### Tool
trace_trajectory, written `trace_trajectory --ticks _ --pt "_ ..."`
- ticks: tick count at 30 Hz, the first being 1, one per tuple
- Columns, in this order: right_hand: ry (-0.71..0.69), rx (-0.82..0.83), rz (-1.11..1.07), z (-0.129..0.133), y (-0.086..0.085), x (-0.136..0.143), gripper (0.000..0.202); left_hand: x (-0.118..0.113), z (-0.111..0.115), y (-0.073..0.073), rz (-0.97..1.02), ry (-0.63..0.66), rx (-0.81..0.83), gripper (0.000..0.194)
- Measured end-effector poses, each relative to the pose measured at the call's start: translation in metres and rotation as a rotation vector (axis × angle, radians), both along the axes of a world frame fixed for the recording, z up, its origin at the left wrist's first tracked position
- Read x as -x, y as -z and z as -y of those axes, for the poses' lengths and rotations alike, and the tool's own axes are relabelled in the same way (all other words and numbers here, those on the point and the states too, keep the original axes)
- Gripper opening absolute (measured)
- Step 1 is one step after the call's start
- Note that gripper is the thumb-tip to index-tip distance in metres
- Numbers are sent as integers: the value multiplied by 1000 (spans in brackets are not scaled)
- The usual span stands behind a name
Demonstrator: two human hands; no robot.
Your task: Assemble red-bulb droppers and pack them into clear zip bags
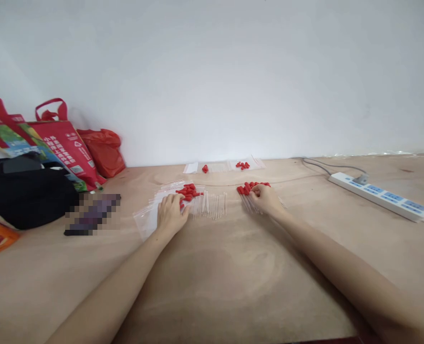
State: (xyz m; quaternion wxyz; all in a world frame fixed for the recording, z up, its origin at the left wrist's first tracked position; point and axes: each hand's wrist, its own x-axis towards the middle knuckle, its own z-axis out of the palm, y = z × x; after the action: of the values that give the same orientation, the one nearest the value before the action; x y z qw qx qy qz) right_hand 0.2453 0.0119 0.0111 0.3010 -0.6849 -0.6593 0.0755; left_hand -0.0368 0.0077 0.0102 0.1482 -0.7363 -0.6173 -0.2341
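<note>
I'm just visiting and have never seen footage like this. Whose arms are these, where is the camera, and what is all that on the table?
There is no machine here: a person wears a camera on the head, looking forward and down at their own bare arms. The left hand rests on a stack of clear plastic bags, beside a pile of glass droppers with red rubber caps. The right hand lies on a second bunch of droppers; whether it grips any cannot be told. Near the wall lie two filled bags. A white power strip sits to the right; red shopping bags and a black bag to the left, all on a wooden table.
</note>
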Motion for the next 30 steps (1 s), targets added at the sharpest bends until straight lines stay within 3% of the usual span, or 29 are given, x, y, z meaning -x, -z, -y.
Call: trace_trajectory --ticks 5,11,15,22,26,30 --pt "95 52 134 -17 5 3 21 10 -6 3 -64 -56 78 19" --pt "141 63 246 -10 3 10 24 13 -9 5 4 -20 133 14" --pt "29 42 279 -1 0 30 24 13 -10 7 13 -16 140 12" --pt "-40 290 181 -6 -1 70 35 8 -3 1 -77 -39 108 14" --pt "-11 344 155 -14 -3 76 35 -3 6 -4 -79 51 -8 13" --pt "-1 349 137 -18 -3 78 34 -15 12 3 25 211 3 12"
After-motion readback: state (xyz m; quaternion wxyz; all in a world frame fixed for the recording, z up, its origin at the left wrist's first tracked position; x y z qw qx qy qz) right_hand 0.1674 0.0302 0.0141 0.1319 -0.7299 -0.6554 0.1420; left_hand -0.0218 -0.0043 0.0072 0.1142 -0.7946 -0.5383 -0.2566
